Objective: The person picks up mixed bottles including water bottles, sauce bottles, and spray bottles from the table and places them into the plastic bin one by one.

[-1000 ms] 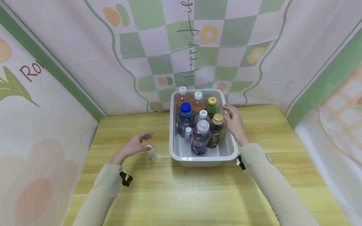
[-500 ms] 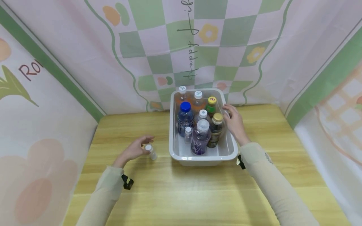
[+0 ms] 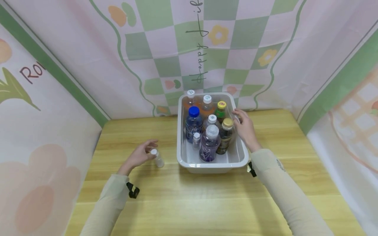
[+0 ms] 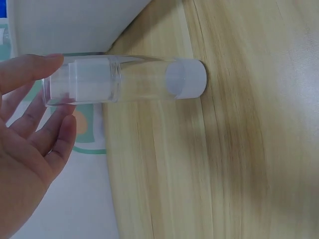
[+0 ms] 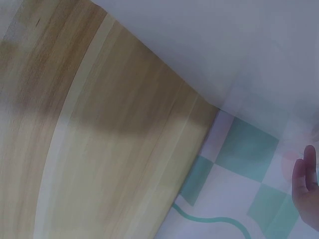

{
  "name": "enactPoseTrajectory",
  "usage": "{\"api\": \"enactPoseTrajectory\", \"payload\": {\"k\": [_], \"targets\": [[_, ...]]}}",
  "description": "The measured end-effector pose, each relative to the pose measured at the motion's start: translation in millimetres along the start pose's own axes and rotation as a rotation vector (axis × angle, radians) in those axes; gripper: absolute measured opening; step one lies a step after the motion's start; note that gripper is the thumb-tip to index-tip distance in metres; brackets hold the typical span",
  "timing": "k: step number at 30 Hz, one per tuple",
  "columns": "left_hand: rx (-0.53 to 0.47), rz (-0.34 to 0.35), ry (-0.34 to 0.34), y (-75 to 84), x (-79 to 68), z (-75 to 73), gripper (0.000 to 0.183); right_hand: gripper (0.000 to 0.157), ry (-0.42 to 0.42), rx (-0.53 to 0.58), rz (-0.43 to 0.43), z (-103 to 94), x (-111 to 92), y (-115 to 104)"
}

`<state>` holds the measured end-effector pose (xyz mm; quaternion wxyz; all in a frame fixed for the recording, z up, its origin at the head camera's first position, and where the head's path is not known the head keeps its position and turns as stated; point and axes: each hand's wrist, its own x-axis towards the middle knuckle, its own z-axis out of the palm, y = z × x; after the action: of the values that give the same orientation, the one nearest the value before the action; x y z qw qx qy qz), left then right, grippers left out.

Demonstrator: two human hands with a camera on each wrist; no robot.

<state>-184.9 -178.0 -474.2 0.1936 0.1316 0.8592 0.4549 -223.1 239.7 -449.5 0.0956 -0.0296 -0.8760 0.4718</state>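
My left hand point(image 3: 138, 156) pinches a small clear pump bottle point(image 3: 158, 160) by its top, left of a light grey plastic basin point(image 3: 184, 163). In the left wrist view, thumb and fingers lie on opposite sides of the clear overcap; the white base point(image 4: 192, 78) stands on the table. My right hand point(image 3: 245, 130) holds the basin's right rim; two fingers point(image 5: 310, 167) show beside the outer wall in the right wrist view. Inside the basin stand several drink bottles, among them a blue-capped one point(image 3: 193, 126) and a purple one point(image 3: 209, 149), plus another small clear bottle point(image 3: 196, 142).
The basin stands near the far edge of a wooden table point(image 3: 189, 203). Behind it hangs a white and green checkered cloth point(image 3: 189, 42). Similar printed cloths point(image 3: 38, 137) enclose the sides. More bottles in the basin have white, yellow and gold caps.
My left hand has shifted slightly and closed in on the small bottle's top, and the bottle's top has wobbled a little. My right hand and the basin have stayed in place.
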Motion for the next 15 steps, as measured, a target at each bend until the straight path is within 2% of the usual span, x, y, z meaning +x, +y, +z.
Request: {"api": "enactPoseTrajectory", "payload": {"k": [9, 15], "targets": [[-0.011, -0.005, 0.066, 8.2, 2.3, -2.2, 0.064, 0.040, 0.002, 0.008, -0.004, 0.2, 0.8, 2.1], [-0.044, -0.019, 0.159, 20.5, 6.7, -1.7, 0.064, 0.041, 0.013, 0.008, -0.023, 0.6, -0.9, 0.7]]}}
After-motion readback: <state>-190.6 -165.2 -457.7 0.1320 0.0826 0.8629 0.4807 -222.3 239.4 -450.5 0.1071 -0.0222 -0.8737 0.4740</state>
